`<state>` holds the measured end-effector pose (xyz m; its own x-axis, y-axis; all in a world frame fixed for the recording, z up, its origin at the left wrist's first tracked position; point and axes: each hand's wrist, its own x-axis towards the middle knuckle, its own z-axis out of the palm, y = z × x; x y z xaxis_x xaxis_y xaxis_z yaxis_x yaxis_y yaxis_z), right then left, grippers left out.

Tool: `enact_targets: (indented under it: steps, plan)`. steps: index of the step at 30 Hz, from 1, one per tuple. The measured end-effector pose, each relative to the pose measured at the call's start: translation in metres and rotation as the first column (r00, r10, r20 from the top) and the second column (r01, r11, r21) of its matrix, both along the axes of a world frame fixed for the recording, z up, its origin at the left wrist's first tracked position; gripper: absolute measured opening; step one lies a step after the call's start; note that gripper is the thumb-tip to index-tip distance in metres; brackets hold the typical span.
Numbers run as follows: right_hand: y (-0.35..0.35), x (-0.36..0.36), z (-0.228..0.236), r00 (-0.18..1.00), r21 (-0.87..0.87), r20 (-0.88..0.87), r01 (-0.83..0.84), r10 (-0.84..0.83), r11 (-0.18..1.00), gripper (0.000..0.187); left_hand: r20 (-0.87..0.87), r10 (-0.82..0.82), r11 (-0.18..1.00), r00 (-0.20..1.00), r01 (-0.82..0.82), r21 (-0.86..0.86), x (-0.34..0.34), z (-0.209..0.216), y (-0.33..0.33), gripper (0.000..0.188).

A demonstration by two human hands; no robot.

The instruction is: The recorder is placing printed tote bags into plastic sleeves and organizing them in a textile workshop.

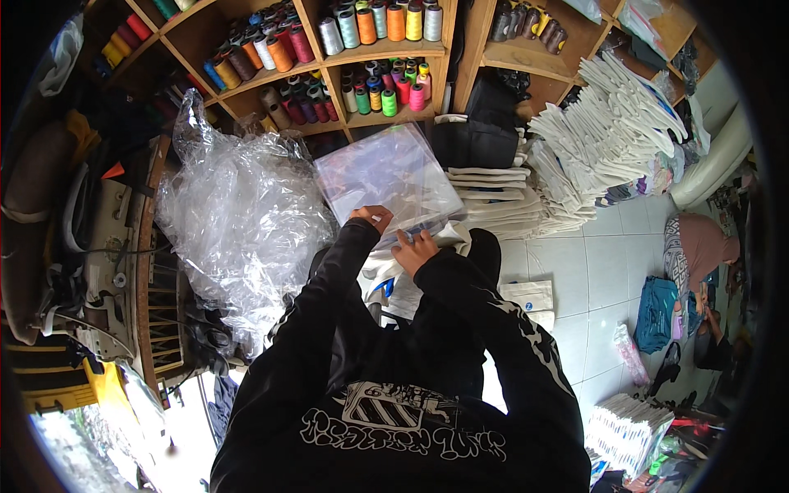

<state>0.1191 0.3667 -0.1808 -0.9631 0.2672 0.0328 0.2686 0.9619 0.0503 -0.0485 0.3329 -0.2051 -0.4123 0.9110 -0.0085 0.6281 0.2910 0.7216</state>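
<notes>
A stack of flat clear plastic bags (374, 164) lies in front of me, below the thread shelves. My left hand (372, 217) is closed, its fingertips pinching the near edge of the top plastic bag. Just to its right, my right hand (416, 250) grips the same edge near the bag's corner, with its fingers bent over the film. Under my hands and over my lap is white cloth (400, 289) with a blue mark, partly hidden by my wrists and sleeves.
Crumpled clear plastic (246, 214) heaps up on the left beside a sewing machine (103, 246). Thread cones (386, 23) fill the shelves ahead. White cloth bags (604, 131) are stacked on the right, and one bag (530, 301) lies on the tiles. A person (699, 246) sits far right.
</notes>
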Motion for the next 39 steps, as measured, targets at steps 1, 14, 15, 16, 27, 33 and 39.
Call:
enact_targets:
  steps: [1,14,15,16,27,33,39]
  plan:
    - [0.0,0.0,0.0,1.0,-0.001,0.0,-0.001,0.001,1.0,0.016,0.033,0.022,1.0,0.999,-0.022,0.007,-0.001,-0.002,0.0,0.014]
    - [0.002,0.001,-0.022,1.0,-0.042,-0.014,0.027,-0.028,0.999,0.016,0.126,-0.077,0.997,0.989,0.079,-0.01,-0.013,-0.011,-0.002,0.013]
    - [0.002,0.001,-0.024,0.999,-0.046,-0.002,0.032,-0.032,0.998,0.016,0.126,-0.079,0.997,0.989,0.081,-0.01,-0.012,-0.01,-0.002,0.013]
    - [0.001,0.001,-0.023,1.0,-0.048,-0.002,0.03,-0.03,0.998,0.016,0.141,-0.072,0.997,0.987,0.074,-0.012,-0.012,-0.01,-0.002,0.013]
    - [-0.004,0.008,-0.034,0.991,0.018,-0.13,-0.039,0.041,0.999,0.016,0.071,-0.024,0.999,0.997,0.022,0.04,-0.021,-0.015,0.004,0.015]
    - [-0.003,0.005,-0.029,0.996,-0.035,-0.085,-0.016,0.013,0.999,0.015,0.017,-0.022,0.997,1.0,0.021,0.077,-0.025,-0.022,0.003,0.012]
    - [0.001,0.006,-0.025,0.99,-0.032,-0.137,-0.025,0.02,0.999,0.012,0.005,-0.078,0.997,0.997,0.078,0.029,-0.02,-0.015,-0.001,0.015]
